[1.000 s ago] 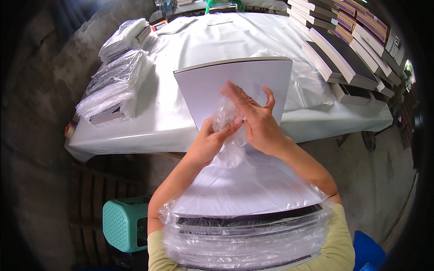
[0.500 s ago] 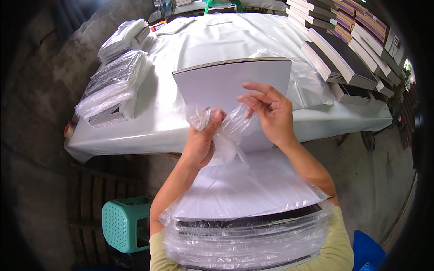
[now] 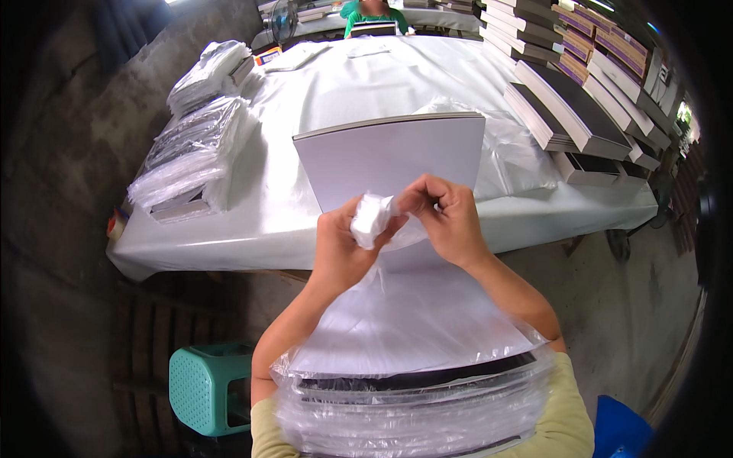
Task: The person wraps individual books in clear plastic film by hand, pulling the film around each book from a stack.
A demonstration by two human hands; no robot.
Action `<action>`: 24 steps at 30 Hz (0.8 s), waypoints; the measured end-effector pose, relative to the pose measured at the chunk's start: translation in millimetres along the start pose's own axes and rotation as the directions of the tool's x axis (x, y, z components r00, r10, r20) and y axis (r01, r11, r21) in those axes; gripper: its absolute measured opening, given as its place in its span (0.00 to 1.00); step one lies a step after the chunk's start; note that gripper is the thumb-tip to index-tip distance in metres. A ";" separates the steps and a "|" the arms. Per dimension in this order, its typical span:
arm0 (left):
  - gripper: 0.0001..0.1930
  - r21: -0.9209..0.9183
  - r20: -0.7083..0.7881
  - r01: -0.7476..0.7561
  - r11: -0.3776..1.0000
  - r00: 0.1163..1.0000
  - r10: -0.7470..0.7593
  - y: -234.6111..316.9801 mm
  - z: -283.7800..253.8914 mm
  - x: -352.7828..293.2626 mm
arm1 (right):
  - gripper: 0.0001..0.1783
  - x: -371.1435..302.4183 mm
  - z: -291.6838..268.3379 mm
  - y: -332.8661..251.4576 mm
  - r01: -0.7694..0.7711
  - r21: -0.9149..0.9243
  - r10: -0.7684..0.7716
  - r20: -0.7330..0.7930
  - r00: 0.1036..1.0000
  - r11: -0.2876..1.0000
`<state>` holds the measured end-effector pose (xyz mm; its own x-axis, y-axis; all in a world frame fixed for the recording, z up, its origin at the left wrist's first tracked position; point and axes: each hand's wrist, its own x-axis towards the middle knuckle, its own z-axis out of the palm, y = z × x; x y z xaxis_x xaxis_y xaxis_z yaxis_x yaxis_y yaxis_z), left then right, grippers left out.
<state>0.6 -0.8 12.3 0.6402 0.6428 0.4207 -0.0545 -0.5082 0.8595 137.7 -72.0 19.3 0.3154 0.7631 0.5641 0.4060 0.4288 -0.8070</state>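
Note:
My left hand [image 3: 340, 243] is closed round a bunched clear plastic bag [image 3: 372, 217], its crumpled part sticking up above the fist. Close beside it, my right hand [image 3: 450, 220] pinches at the plastic with thumb and fingers together. Just beyond both hands a white board [image 3: 393, 156] stands upright at the table's near edge, its lower part hidden by my hands. A stack of plastic-wrapped flat boards [image 3: 412, 404], white and black, rests against my body between my forearms, with a white sheet on top.
Plastic-wrapped packs [image 3: 187, 156] are piled on the left of the white-covered table [image 3: 305, 99]. Stacks of black-and-white boards [image 3: 573, 107] and cartons [image 3: 595, 42] stand at right. A green stool [image 3: 202, 389] is at lower left. Across the table sits a person in green [image 3: 389, 19].
My right hand has come down and left, from loosely spread fingers to a pinch at the plastic. The bag in my left hand is bunched more tightly.

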 end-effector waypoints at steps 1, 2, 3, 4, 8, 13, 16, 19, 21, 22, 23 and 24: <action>0.12 -0.013 0.007 -0.004 1.000 1.000 0.005 -0.3 -3.9 -0.3 | 0.14 1.5 -4.8 -2.7 -0.082 0.020 0.081 0.034 0.996 0.996; 0.11 -0.032 0.020 -0.006 0.999 1.000 0.007 -1.3 -5.7 0.6 | 0.16 1.6 -9.3 -4.1 -0.170 0.032 0.168 0.065 0.984 0.985; 0.07 0.068 0.003 -0.246 0.967 0.969 0.246 -2.5 -6.4 5.2 | 0.17 1.4 -10.7 0.5 -0.188 0.144 0.171 0.121 0.978 0.972; 0.07 -0.041 -0.003 -0.175 0.984 0.985 0.175 -2.0 -4.1 5.5 | 0.19 0.8 -11.0 9.5 -0.208 0.253 0.166 0.178 0.970 0.945; 0.09 -0.552 0.055 0.225 0.803 0.971 -0.234 7.9 2.1 -2.1 | 0.20 -1.7 -11.8 13.9 -0.384 0.442 0.214 0.387 0.897 0.811; 0.14 -0.704 0.189 0.405 0.584 0.899 -0.395 3.2 0.4 -6.4 | 0.13 -1.4 -7.1 11.0 -0.511 0.680 0.436 0.300 0.848 0.525; 0.20 -0.578 0.281 0.374 0.726 0.926 -0.252 -9.7 -6.8 -15.0 | 0.14 4.2 -17.9 2.1 -0.507 0.793 0.431 0.348 0.833 0.339; 0.22 -0.389 0.504 0.367 0.845 0.853 -0.138 -11.7 -26.5 -18.9 | 0.17 10.7 -59.4 8.5 -0.501 0.820 0.363 0.393 0.845 0.278; 0.19 -0.438 0.626 0.003 0.899 0.718 0.303 -25.2 -38.9 -14.2 | 0.18 17.7 -82.7 0.8 -0.406 0.804 0.486 0.171 0.857 0.434; 0.17 -0.493 0.657 -0.173 0.852 0.568 0.496 -30.7 -41.8 -11.3 | 0.18 21.7 -94.6 -5.2 -0.354 0.788 0.509 0.060 0.859 0.505; 0.16 -0.569 0.595 -0.229 0.790 0.548 0.588 -32.7 -43.6 -9.1 | 0.18 23.4 -105.2 -0.5 -0.359 0.795 0.501 0.081 0.862 0.489; 0.14 -0.637 0.525 -0.282 0.717 0.522 0.672 -34.2 -44.8 -7.3 | 0.18 23.1 -110.8 3.4 -0.364 0.802 0.493 0.101 0.864 0.474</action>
<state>-36.5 37.6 -7.1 0.7002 -0.3067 0.6447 -0.7079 -0.1804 0.6829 241.4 -106.5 48.9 0.3857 0.9198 0.0720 -0.6102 0.3128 -0.7279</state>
